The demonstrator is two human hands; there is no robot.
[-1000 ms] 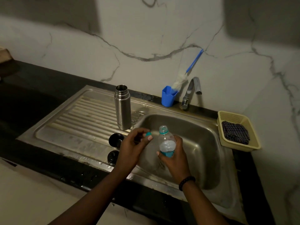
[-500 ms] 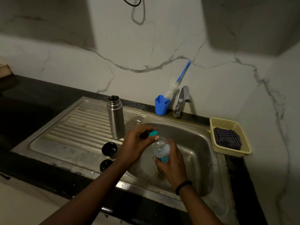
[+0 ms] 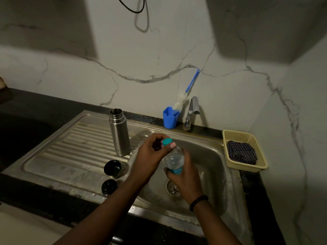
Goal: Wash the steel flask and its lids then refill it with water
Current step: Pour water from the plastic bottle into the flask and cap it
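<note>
The right hand (image 3: 184, 175) is gripping a clear plastic bottle (image 3: 174, 160) around its lower body, holding it tilted over the sink basin (image 3: 208, 156), with the drain (image 3: 174, 189) just below. The left hand (image 3: 150, 154) is pinching the teal cap (image 3: 166, 141) at the bottle's neck between thumb and curled fingers. At about 10 o'clock from the hands, the steel flask (image 3: 119, 132) is standing upright and uncapped on the ribbed drainboard (image 3: 74, 147). Its two dark lids are sitting at 8 o'clock from the hands, one lid (image 3: 112, 168) on the drainboard and the other lid (image 3: 109, 186) nearer the front edge, apart from each other. At 12 o'clock a blue cup (image 3: 169, 118) is holding a bottle brush (image 3: 187, 92) beside the tap (image 3: 191, 112). At 3 o'clock a yellow basket (image 3: 247, 167) is holding a dark checked cloth (image 3: 241, 152)
</note>
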